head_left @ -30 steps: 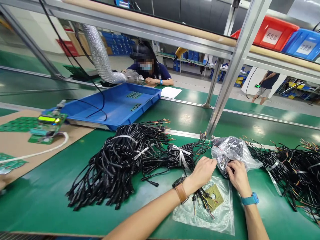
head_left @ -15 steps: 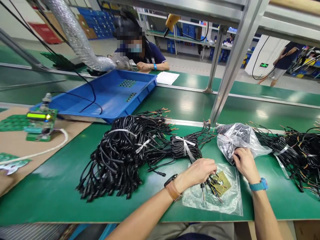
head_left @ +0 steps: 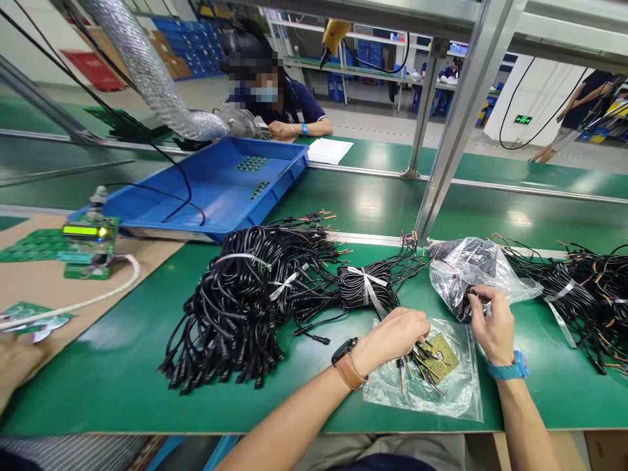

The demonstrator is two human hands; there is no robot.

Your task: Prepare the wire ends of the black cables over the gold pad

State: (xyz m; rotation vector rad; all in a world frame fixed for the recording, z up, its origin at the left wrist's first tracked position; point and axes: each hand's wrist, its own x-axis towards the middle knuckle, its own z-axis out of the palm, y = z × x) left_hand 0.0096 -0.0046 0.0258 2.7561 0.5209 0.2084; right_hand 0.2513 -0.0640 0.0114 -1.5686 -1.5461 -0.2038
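My left hand (head_left: pixel 403 332), with a watch at its wrist, is closed round a small bunch of short black leads with coloured wire ends (head_left: pixel 422 369). Beneath the leads lie a flat clear plastic bag (head_left: pixel 383 392) and a yellowish square board (head_left: pixel 447 360). At the mouth of a crumpled clear bag of black parts (head_left: pixel 464 258), my right hand (head_left: pixel 493 320) pinches something dark, too small to make out. A white-tied coil of black cable (head_left: pixel 366 288) rests left of that bag.
Big black cable bundles (head_left: pixel 230 307) lie on the left, more (head_left: pixel 583 288) on the right. Behind are a blue tray (head_left: pixel 206 190), a metal post (head_left: pixel 456 124) and a masked person (head_left: pixel 275 98). A lit display board (head_left: pixel 88 242) and another person's hand (head_left: pixel 17 360) are far left.
My right hand has shifted slightly, its fingers now pinching at the bag's opening. The other person's hand at the far left shows more. The whole view has moved a little.
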